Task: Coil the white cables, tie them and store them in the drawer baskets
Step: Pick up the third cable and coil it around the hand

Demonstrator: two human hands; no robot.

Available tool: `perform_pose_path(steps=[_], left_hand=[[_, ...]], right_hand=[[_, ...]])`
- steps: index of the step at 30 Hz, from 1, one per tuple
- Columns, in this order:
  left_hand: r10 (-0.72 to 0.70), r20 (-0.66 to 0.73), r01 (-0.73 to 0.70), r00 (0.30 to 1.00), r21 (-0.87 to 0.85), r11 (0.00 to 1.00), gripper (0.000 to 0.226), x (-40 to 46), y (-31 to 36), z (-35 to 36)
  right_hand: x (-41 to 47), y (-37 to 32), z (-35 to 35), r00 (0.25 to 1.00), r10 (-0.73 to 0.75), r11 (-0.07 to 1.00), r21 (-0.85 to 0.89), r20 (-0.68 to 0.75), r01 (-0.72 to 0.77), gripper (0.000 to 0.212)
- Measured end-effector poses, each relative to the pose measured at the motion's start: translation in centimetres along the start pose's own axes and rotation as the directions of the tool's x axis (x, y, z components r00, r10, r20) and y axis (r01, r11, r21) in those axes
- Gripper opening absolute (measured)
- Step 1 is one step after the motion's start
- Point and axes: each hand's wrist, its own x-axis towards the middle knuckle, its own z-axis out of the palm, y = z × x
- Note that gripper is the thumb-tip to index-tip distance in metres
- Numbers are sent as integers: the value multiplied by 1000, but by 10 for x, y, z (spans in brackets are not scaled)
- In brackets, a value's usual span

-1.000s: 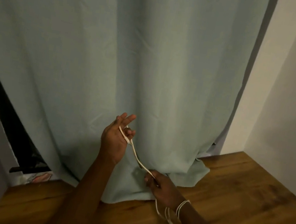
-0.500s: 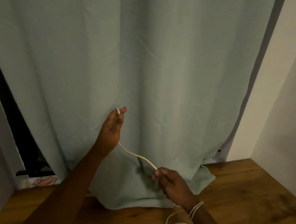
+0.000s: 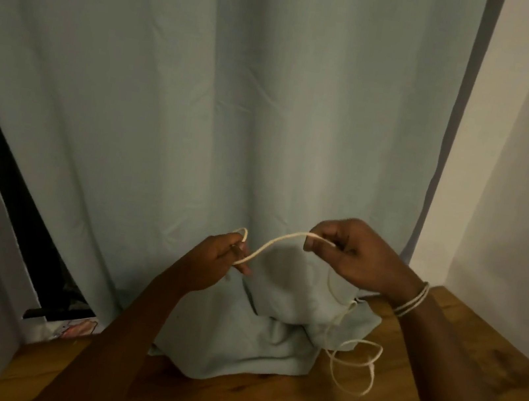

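Curtain (image 3: pixel 202 103) was hung behind, hem bunched on wood floor (image 3: pixel 437 366). White cable (image 3: pixel 275 242) was held mid-air btwn hands: L hand (image 3: pixel 215 262) fingers pinched one end, R hand (image 3: pixel 355 253) fingers pinched mid-run; slack looped on floor.

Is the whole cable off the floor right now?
No: below the right hand, loose loops of the white cable hang down onto the wooden floor.

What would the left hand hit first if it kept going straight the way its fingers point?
Most likely the pale green curtain. The left hand, pinching the white cable, points up and away toward the fabric, with nothing visible between. Depth is hard to judge from this one view.
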Motion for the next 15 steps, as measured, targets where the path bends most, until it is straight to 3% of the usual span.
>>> perform_pose_path(steps=[2, 4, 7, 9, 12, 15], left_hand=[[-24, 36, 29, 999, -158, 987, 35, -5, 14, 2], [-15, 100, 55, 995, -411, 910, 37, -12, 28, 3], [97, 181, 88, 979, -797, 597, 26, -21, 47, 0], [178, 135, 60, 975, -926, 373, 27, -23, 63, -4], [208, -21, -58, 978, -983, 172, 30, -20, 88, -13], [228, -87, -117, 970, -985, 123, 27, -8, 102, -23]], right_hand=[[13, 6, -10, 991, -18, 995, -101, -131, 5, 18], [25, 19, -15, 969, -15, 981, -192, -247, -33, 21], [38, 36, -15, 944, 32, 942, -306, -330, -139, 32], [40, 44, -5, 933, 103, 920, -325, -345, -222, 50], [32, 45, 33, 959, 198, 945, -222, -203, -242, 59], [14, 34, 84, 957, 272, 955, 92, 104, -282, 47]])
